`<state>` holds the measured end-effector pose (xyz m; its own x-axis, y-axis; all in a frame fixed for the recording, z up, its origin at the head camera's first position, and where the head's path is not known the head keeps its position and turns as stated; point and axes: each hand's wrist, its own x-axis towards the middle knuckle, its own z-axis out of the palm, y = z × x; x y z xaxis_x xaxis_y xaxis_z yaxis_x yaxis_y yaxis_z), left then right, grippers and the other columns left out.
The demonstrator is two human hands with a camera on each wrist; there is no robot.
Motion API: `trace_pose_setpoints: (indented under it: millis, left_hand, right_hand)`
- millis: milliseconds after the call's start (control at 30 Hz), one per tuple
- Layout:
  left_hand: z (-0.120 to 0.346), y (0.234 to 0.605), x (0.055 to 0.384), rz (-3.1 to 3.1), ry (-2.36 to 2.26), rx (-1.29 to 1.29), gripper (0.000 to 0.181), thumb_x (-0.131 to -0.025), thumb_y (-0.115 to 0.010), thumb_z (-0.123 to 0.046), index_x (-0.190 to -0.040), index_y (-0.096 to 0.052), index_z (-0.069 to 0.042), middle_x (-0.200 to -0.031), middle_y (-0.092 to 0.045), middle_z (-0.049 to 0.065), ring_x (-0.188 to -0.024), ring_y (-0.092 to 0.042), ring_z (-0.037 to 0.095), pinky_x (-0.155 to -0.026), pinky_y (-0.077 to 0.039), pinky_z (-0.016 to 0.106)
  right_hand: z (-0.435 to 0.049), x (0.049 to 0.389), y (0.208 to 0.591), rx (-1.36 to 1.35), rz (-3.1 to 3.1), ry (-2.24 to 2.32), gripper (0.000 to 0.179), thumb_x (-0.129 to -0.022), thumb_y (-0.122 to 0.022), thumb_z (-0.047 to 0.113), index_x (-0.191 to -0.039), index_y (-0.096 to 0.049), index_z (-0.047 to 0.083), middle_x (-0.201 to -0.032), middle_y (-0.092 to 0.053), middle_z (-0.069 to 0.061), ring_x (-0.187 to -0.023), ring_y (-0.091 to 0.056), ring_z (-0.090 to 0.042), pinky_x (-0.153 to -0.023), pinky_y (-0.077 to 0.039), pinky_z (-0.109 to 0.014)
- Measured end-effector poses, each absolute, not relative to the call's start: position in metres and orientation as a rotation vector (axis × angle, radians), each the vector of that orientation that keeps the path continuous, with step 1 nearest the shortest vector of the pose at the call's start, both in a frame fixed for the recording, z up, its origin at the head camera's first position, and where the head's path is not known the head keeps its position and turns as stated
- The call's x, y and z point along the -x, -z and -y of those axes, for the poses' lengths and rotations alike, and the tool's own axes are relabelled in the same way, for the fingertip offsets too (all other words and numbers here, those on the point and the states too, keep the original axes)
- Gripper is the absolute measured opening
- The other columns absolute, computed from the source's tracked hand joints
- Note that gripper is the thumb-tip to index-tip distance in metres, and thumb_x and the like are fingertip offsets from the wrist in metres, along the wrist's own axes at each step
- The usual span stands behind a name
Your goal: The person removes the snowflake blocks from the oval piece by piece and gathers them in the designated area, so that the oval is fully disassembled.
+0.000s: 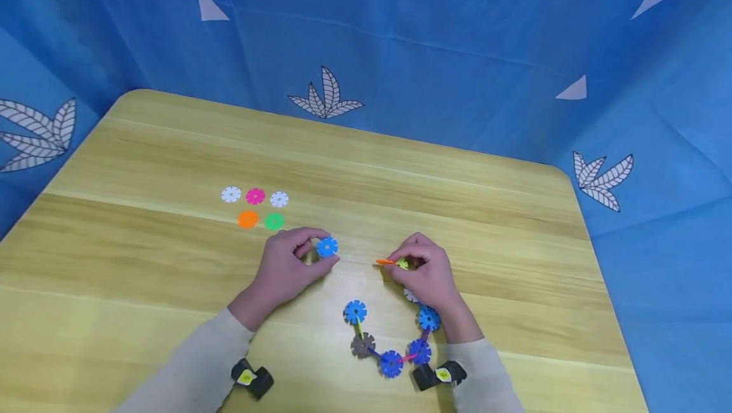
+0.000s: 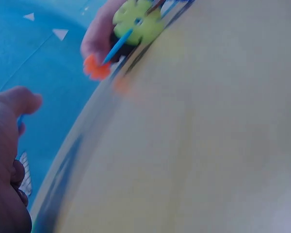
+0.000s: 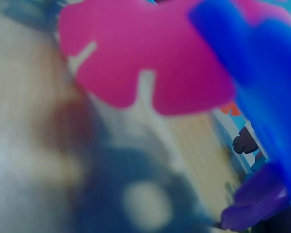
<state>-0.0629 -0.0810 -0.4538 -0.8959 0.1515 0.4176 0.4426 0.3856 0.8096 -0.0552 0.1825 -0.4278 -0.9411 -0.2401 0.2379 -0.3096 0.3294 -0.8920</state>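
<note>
In the head view my left hand (image 1: 294, 267) pinches a light blue notched plastic disc (image 1: 327, 247) at its edge between thumb and fingers. To its right, my right hand (image 1: 423, 273) pinches the end of a chain of interlocked discs, where an orange disc (image 1: 385, 262) and a yellow-green disc (image 1: 403, 264) show at the fingertips. The chain curves below through a blue disc (image 1: 429, 318), a dark blue disc (image 1: 391, 364) and a grey-brown disc (image 1: 363, 345) to another blue disc (image 1: 355, 312). A pink disc (image 3: 150, 53) of the chain looms blurred in the right wrist view.
Several loose discs lie on the wooden table (image 1: 143, 254) beyond my left hand, among them a pink disc (image 1: 255, 196), an orange disc (image 1: 248, 219) and a green disc (image 1: 274, 221). A blue patterned cloth (image 1: 389, 38) hangs behind the table.
</note>
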Motion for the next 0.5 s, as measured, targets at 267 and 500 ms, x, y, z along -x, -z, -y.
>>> trace_pose_setpoints:
  millis: [267, 500]
  left_hand:
    - [0.117, 0.448, 0.074, 2.301, 1.426, 0.401, 0.031, -0.070, -0.091, -0.009, -0.096, -0.075, -0.005, -0.058, -0.031, -0.009, -0.054, -0.028, 0.008, -0.060, -0.044, 0.028]
    - [0.139, 0.448, 0.084, 2.312, 1.279, 0.315, 0.032, -0.069, -0.092, -0.011, -0.096, -0.075, -0.003, -0.057, -0.036, -0.007, -0.055, -0.038, 0.014, -0.067, -0.037, 0.027]
  right_hand:
    - [-0.180, 0.053, 0.428, -0.485, 2.541, -1.676, 0.016, -0.072, -0.079, -0.014, -0.077, -0.074, 0.001, -0.079, -0.057, -0.020, -0.061, -0.040, -0.015, -0.055, -0.034, -0.024]
    - [-0.178, 0.054, 0.427, -0.507, 2.506, -1.676, 0.017, -0.071, -0.078, -0.017, -0.077, -0.073, -0.001, -0.077, -0.057, -0.022, -0.061, -0.040, -0.016, -0.055, -0.033, -0.024]
